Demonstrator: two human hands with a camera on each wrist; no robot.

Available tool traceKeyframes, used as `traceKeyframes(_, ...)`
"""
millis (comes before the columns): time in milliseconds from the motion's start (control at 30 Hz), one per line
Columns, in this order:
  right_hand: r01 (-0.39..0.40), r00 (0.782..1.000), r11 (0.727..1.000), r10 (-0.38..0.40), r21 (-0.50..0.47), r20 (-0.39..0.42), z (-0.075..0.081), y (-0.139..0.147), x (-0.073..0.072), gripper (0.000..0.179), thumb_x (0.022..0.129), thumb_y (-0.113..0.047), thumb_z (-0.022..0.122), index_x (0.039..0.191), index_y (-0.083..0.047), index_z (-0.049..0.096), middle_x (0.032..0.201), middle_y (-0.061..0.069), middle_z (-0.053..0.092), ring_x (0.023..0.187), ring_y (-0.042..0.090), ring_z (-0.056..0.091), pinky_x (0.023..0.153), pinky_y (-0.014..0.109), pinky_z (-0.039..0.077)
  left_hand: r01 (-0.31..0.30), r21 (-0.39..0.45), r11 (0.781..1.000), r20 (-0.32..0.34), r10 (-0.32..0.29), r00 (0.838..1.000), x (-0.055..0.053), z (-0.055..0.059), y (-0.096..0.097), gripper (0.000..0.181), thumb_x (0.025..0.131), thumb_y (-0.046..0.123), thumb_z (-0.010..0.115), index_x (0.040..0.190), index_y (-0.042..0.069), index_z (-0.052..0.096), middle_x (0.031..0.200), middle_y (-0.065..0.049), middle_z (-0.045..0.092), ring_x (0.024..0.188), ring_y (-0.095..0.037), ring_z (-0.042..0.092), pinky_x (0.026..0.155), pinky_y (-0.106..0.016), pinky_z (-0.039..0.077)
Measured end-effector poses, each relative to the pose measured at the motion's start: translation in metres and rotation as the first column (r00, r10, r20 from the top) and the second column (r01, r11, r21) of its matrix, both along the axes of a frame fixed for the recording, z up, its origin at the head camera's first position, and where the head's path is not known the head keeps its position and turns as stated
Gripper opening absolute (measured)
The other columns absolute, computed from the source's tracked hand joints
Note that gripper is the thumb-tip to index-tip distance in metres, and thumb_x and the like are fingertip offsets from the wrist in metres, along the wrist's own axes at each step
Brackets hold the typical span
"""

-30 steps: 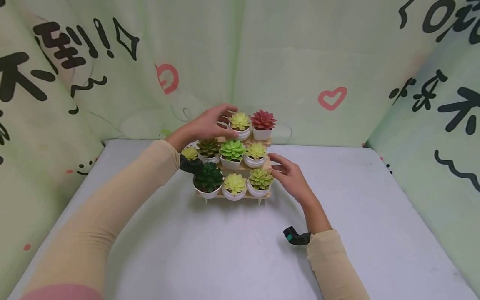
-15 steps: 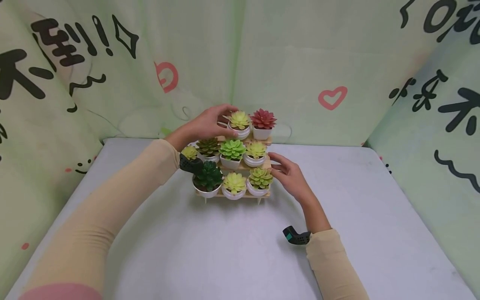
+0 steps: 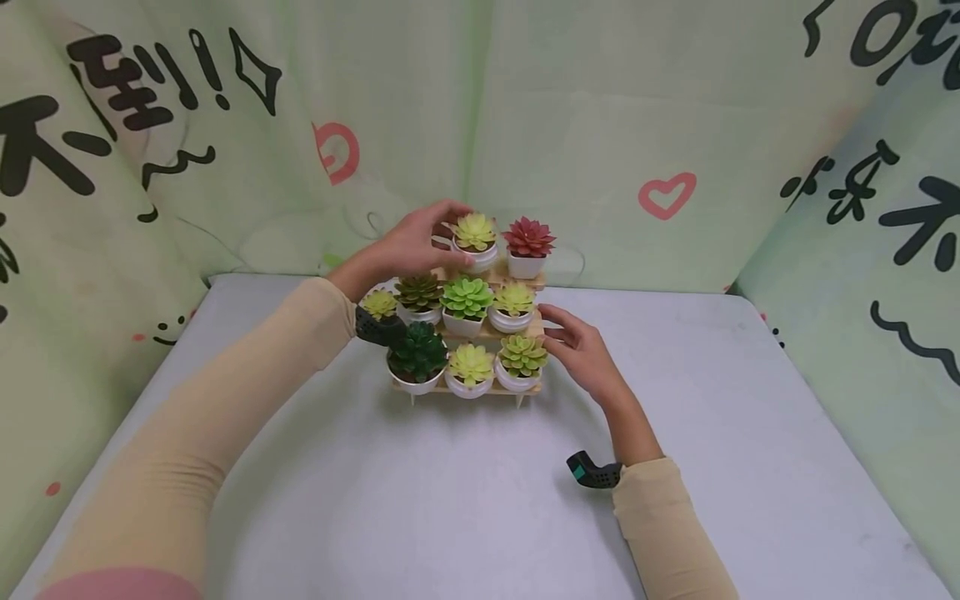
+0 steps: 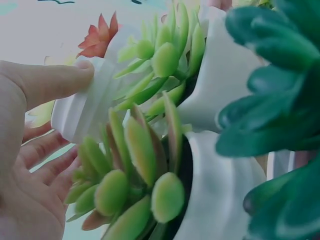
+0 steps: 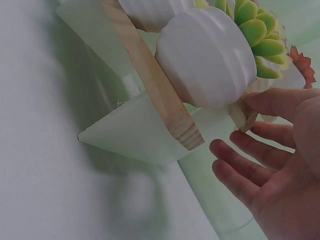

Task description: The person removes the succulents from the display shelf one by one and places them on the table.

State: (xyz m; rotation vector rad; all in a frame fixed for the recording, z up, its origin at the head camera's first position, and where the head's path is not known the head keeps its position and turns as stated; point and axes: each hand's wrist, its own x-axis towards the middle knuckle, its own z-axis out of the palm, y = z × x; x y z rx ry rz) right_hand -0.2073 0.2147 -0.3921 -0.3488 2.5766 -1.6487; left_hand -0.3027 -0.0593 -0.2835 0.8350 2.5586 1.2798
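At the back end of the stand, my left hand [image 3: 412,247] holds a small white pot with a yellow-green succulent [image 3: 474,231], thumb in front and fingers behind. In the left wrist view, the thumb lies along the ribbed white pot [image 4: 82,112]. A red succulent [image 3: 528,237] in a white pot stands to its right on the top tier. My right hand [image 3: 587,354] is at the right side of the wooden tiered stand [image 3: 536,323]. In the right wrist view, its thumb and index finger pinch the end of the middle plank [image 5: 242,116]; the other fingers are apart from it.
On the middle tier sit several potted succulents, among them a bright green one [image 3: 467,297]. A dark green succulent [image 3: 417,352] and two lighter ones fill the front tier. The stand is on a white table [image 3: 450,500], with a printed green curtain [image 3: 570,150] behind.
My left hand has lifted the potted yellow-green succulent slightly, up and a little to the left. The right hand stays at the stand's side.
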Motion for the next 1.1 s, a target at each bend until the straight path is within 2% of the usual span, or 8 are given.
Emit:
traceKeyframes(367, 0.009, 1.0, 1.0, -0.009, 0.017, 0.003, 0.001, 0.0, 0.001, 0.05, 0.091, -0.026, 0.055, 0.139, -0.02, 0.039, 0.144, 0.002, 0.039, 0.123, 0.025, 0.049, 0.101, 0.044, 0.043, -0.011, 0.074, 0.997, -0.012, 0.011, 1.0, 0.006, 0.008, -0.01, 0.063, 0.078, 0.032, 0.072, 0.132, 0.023, 0.04, 0.12, 0.003, 0.049, 0.111, -0.015, 0.051, 0.097, -0.032, 0.046)
traceKeyframes(600, 0.018, 1.0, 1.0, -0.019, 0.019, 0.008, 0.002, -0.002, 0.001, 0.05, 0.091, -0.026, 0.056, 0.138, -0.021, 0.039, 0.143, 0.001, 0.04, 0.122, 0.024, 0.05, 0.1, 0.044, 0.043, -0.021, 0.096, 0.995, -0.014, 0.023, 1.0, 0.013, 0.008, -0.016, 0.064, 0.078, 0.033, 0.072, 0.132, 0.024, 0.039, 0.121, 0.003, 0.049, 0.11, -0.014, 0.05, 0.098, -0.033, 0.046)
traceKeyframes(800, 0.018, 1.0, 1.0, -0.018, 0.005, 0.008, 0.003, -0.002, 0.002, 0.05, 0.091, -0.024, 0.055, 0.138, -0.021, 0.04, 0.143, 0.001, 0.04, 0.122, 0.024, 0.05, 0.101, 0.044, 0.043, -0.021, 0.152, 0.988, -0.019, 0.024, 1.0, 0.02, 0.01, -0.022, 0.065, 0.077, 0.033, 0.072, 0.132, 0.022, 0.039, 0.12, 0.002, 0.049, 0.107, -0.017, 0.051, 0.095, -0.034, 0.048)
traceKeyframes(1100, 0.014, 1.0, 1.0, -0.014, 0.0, 0.013, 0.002, -0.001, 0.001, 0.05, 0.091, -0.025, 0.056, 0.138, -0.02, 0.039, 0.143, 0.0, 0.04, 0.123, 0.023, 0.049, 0.101, 0.044, 0.043, -0.072, 0.178, 0.981, -0.013, 0.075, 0.997, 0.028, 0.016, -0.029, 0.07, 0.075, 0.035, 0.074, 0.133, 0.024, 0.038, 0.12, 0.005, 0.048, 0.105, -0.014, 0.051, 0.095, -0.031, 0.048)
